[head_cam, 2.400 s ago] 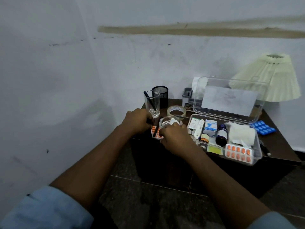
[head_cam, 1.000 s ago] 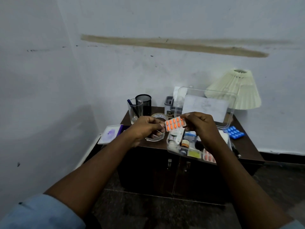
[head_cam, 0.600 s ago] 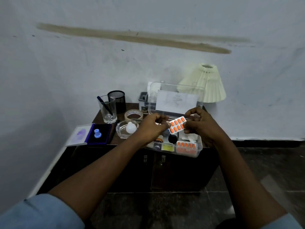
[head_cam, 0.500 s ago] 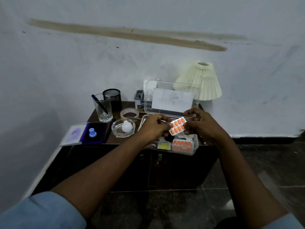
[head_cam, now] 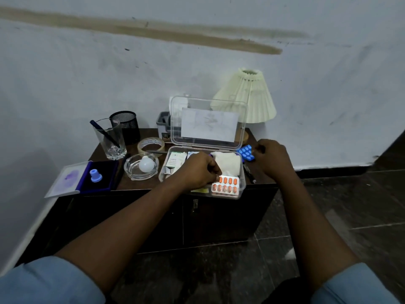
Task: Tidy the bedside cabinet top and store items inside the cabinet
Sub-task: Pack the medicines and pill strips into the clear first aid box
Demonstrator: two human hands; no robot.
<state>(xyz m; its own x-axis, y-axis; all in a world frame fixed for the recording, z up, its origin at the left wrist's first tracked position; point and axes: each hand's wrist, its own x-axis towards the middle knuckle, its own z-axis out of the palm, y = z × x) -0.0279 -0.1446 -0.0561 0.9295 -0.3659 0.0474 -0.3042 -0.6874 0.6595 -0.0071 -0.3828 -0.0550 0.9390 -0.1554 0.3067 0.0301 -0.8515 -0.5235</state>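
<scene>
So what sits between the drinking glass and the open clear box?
In the head view, a tape roll lies between the clear drinking glass and clear plastic box.

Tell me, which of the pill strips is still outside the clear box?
The blue pill strip, lying on the cabinet top just right of the clear box, at the right hand. The orange pill strip already lies inside the box, by the left hand.

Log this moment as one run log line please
left hand: setting orange pill blister pack into open clear plastic box | right hand: grasping blue pill blister pack on dark wooden cabinet top
</scene>
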